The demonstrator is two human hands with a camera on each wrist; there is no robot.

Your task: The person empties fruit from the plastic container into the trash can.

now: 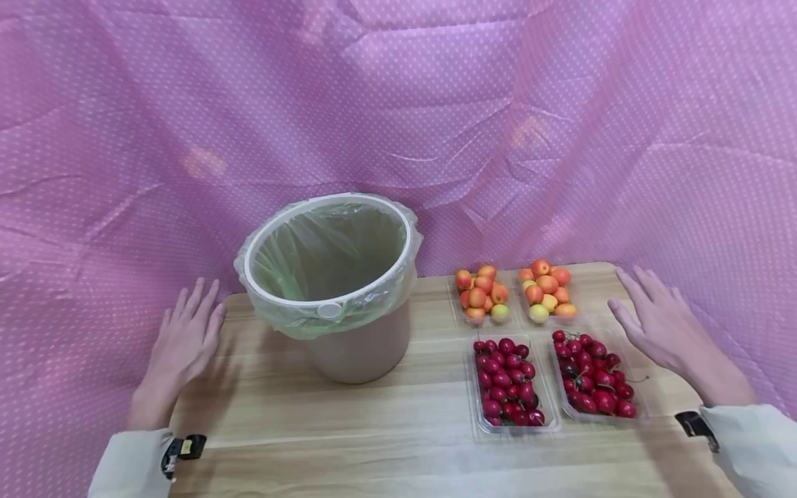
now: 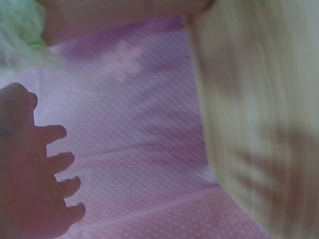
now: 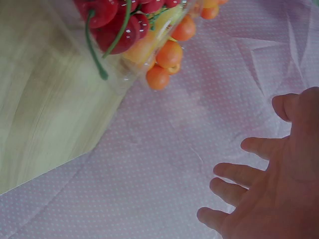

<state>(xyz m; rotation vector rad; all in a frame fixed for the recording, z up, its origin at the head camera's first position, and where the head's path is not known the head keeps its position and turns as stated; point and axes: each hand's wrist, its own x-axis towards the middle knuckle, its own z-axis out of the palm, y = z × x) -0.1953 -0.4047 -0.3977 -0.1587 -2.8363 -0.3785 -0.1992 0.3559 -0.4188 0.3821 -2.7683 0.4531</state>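
Surface point(image 1: 299, 443), one, wood-grained, pink dotted cloth point(image 1: 436, 124) behind it. Bin point(image 1: 361, 356), one, upright at left of centre, lined with a pale green bag point(image 1: 274, 311) folded outward over the mouth under a white ring point(image 1: 407, 238). Cherry boxes, two, clear and uncovered, to the right of the bin and nearer the person: left cherry box point(image 1: 519, 429); right cherry box point(image 1: 562, 391), set askew, one stem point(image 1: 641, 380) poking past its side. Orange fruit point(image 1: 478, 297), with some yellow, in two further clear boxes behind these. Hands, two, both bare and holding nothing: left hand point(image 1: 185, 339) spread, just beside the bin's left side; right hand point(image 1: 663, 325) spread, thumb apart, just beside the right cherry box; neither touches an item. Handling notes, by judgement: the boxes look thin-walled and full, so best taken by opposite sides with light, even pressure and kept level, lest round fruit roll off; mind the stray stem. The bin is best steadied low on its body, the ring left seated so the bag does not slip inward.
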